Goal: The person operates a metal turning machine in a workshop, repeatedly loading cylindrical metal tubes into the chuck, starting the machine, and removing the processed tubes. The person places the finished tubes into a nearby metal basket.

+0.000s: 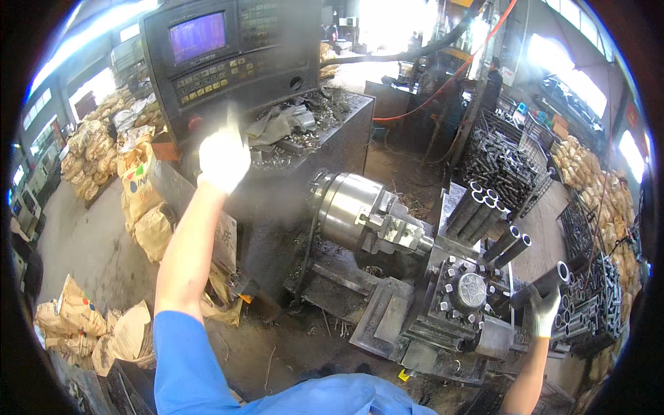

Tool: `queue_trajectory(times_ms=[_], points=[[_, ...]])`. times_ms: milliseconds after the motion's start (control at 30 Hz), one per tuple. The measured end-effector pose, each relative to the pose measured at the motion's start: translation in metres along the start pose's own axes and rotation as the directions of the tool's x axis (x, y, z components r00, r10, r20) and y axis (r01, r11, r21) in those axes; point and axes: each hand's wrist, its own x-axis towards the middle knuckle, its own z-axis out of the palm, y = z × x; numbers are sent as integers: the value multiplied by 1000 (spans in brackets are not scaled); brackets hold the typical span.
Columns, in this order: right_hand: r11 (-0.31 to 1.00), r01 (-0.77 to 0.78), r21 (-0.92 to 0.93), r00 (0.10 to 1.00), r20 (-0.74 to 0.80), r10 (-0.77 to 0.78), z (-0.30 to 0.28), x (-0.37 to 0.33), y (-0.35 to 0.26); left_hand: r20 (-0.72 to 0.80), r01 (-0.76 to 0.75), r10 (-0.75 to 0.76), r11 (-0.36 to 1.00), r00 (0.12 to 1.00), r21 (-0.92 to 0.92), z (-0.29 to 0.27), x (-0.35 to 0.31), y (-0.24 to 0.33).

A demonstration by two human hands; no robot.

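Observation:
My left hand (225, 160), in a white glove, is raised in front of the lower edge of a dark machine control panel (235, 52). One finger stretches up toward the panel's keys; the glove is bright and blurred, and whether it touches cannot be made out. It holds nothing visible. A red button (196, 123) sits just left of it. At the right, my gloved right hand (545, 312) is closed around a dark metal tube (550, 278), tilted with its open end up and to the right. Left of that hand is the lathe's tool turret (472, 290).
A shiny lathe chuck (351, 207) is at the centre. Several tubes (477, 211) stand upright behind the turret; more tubes (577, 311) are stacked at the far right. Metal chips and a grey cloth (280, 124) lie below the panel. Paper sacks (142, 200) stand at left.

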Motion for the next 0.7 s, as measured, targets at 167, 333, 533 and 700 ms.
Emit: queue_trajectory(times_ms=[167,333,533,700], points=[[989,-16,145,1000,4,16,-56,-83,-47,288,173,-208,975,935,142,30,50,-41],[984,171,54,984,36,-173,-76,-156,-40,-261,-47,-2,982,965,-181,-29,-7,13],[854,-251,456,906,422,41,-51,-193,-85,131,-82,201,792,971,-605,-107,-261,141],[922,36,385,681,666,-305,-11,-184,-82,921,603,-137,788,366,-122,-62,-568,104]])
